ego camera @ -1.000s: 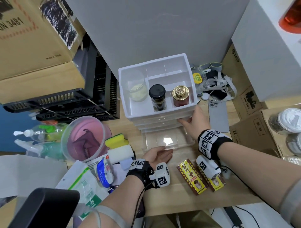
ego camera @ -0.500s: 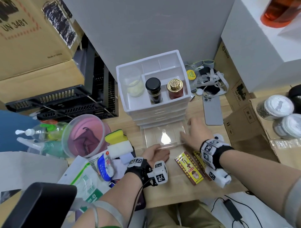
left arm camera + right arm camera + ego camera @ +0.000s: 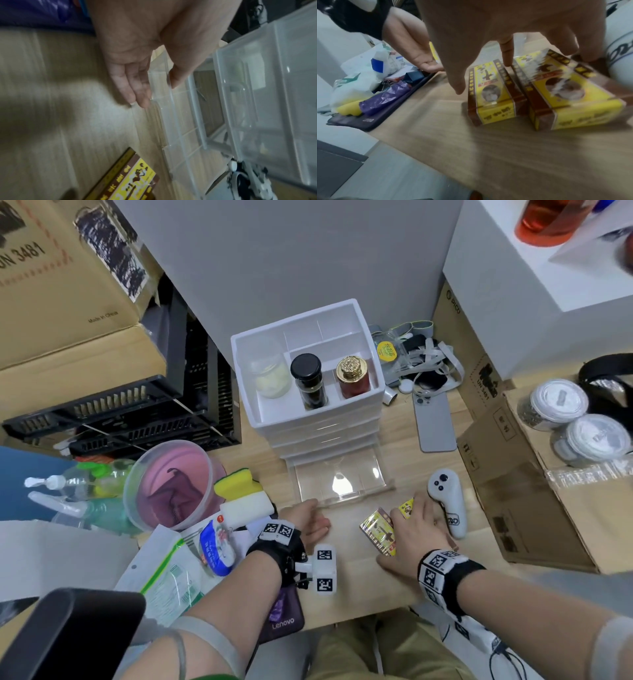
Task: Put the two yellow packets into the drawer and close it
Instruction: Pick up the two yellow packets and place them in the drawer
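Right hand (image 3: 416,534) spread over the two yellow packets (image 3: 539,94) just before the open drawer (image 3: 339,477) — nothing gripped yet. Glossy, stiff, probably light and slippery — pinch the long sides.

Two yellow-and-brown packets lie flat and side by side on the table, left packet (image 3: 494,93) and right packet (image 3: 571,94), just before the clear bottom drawer (image 3: 337,479), which stands pulled out and empty.
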{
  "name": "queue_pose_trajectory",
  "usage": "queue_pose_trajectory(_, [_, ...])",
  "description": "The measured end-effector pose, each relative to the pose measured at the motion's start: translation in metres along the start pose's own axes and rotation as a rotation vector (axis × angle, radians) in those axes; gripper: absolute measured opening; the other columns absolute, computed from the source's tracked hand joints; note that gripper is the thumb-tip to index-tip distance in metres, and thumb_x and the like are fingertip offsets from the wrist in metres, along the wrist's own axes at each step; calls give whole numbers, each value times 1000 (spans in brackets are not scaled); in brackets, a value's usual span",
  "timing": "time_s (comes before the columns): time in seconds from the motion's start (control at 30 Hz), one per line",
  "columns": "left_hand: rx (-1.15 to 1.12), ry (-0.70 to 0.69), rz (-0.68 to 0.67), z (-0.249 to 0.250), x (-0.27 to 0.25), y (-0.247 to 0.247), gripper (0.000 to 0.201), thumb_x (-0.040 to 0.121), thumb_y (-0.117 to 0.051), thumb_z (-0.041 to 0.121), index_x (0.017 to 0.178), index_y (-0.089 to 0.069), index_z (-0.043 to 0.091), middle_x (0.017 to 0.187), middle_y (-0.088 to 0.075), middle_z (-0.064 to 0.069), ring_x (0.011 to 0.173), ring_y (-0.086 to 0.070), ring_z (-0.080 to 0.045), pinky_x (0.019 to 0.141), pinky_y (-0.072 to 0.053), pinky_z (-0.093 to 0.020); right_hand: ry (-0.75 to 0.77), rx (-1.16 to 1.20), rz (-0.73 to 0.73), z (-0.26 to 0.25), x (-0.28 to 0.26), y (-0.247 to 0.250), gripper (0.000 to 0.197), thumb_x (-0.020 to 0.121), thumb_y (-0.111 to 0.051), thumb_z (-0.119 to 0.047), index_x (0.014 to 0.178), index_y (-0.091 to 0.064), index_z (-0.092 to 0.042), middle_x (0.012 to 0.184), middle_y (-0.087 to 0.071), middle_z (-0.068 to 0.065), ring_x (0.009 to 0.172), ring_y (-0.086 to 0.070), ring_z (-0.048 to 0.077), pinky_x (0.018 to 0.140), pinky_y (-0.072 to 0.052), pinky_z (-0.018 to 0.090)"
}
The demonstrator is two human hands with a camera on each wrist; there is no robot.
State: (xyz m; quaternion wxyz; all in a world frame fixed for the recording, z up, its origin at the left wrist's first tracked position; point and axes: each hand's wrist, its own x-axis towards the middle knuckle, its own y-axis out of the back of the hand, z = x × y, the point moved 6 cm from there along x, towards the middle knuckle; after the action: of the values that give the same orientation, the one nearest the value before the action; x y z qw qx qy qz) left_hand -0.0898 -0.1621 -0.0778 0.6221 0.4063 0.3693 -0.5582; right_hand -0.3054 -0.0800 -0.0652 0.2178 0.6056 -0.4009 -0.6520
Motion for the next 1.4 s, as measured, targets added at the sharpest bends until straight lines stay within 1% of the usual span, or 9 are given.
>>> queue_pose_trajectory(0.17, [262, -117, 109, 10, 9, 11, 28, 83, -71, 26, 87, -56, 3, 78, -69, -16, 59, -65, -24, 76, -59, -42, 48, 17, -12, -7, -4, 1, 72, 68, -69, -59, 129, -46, -27, 164, -5, 28, 144, -22, 46, 108, -35, 53])
queue_pose_trajectory(0.27, [335, -167, 117, 19, 8, 11, 58, 82, -71, 24, 127, -44, 1, 76, -69, -18, 49, -63, -22, 59, -60, -39, 104, 37, -22, -5, -7, 14, 80, 61, -69, -64, 127, -46, -26, 163, -12, 22, 142, -27, 40, 108, -36, 51])
queue_pose_trajectory(0.33, [344, -192, 88, 26, 5, 10, 67, 84, -69, 20, 138, -33, 2, 72, -66, -17, 41, -61, -19, 49, -56, -33, 135, 39, -33, -5, -9, 22, 86, 60, -70, -67, 130, -43, -25, 161, -16, 19, 142, -30, 38, 108, -37, 52])
queue_pose_trajectory(0.67, [382, -196, 46, 25, 9, 11, 54, 84, -67, 16, 126, -39, -4, 73, -62, -16, 40, -56, -19, 41, -49, -27, 255, -29, -86, -10, -17, 12, 92, 63, -69, -69, 137, -45, -20, 166, -9, 16, 155, -7, 34, 122, -22, 56])
queue_pose_trajectory(0.83, [363, -182, 5, 23, 13, 12, 60, 83, -71, 18, 128, -41, -8, 75, -62, -16, 44, -59, -18, 45, -53, -29, 307, -230, -165, -17, -18, -7, 100, 63, -67, -69, 148, -42, -22, 169, 12, 24, 155, 12, 44, 122, -8, 67])
queue_pose_trajectory(0.93, [360, -176, -3, 23, 11, 14, 61, 82, -73, 19, 127, -39, -4, 74, -62, -14, 46, -58, -18, 43, -52, -28, 284, -245, -167, -18, -18, -7, 93, 64, -69, -63, 145, -43, -27, 167, 10, 27, 153, 2, 48, 121, -15, 65])
queue_pose_trajectory(1.07, [368, -175, -13, 23, 13, 14, 69, 79, -76, 23, 132, -38, -1, 76, -65, -12, 48, -59, -19, 42, -53, -27, 298, -195, -162, -21, -22, 8, 91, 58, -66, -69, 140, -49, -32, 160, -11, 23, 141, -25, 43, 113, -31, 58])
queue_pose_trajectory(1.2, [391, -167, -25, 24, 14, 14, 82, 76, -77, 26, 141, -33, -2, 75, -65, -11, 47, -61, -19, 42, -53, -28, 370, -103, -103, -34, -26, 45, 96, 56, -62, -78, 140, -47, -34, 153, -22, 18, 135, -30, 39, 109, -36, 54])
queue_pose_trajectory(1.4, [448, -169, -41, 28, 5, 13, 46, 81, -69, 16, 114, -38, 9, 63, -59, -11, 42, -56, -20, 42, -49, -28, 277, 95, 27, -75, 2, 110, 94, 50, -49, -80, 132, -49, -35, 151, -27, 19, 136, -36, 41, 106, -39, 52])
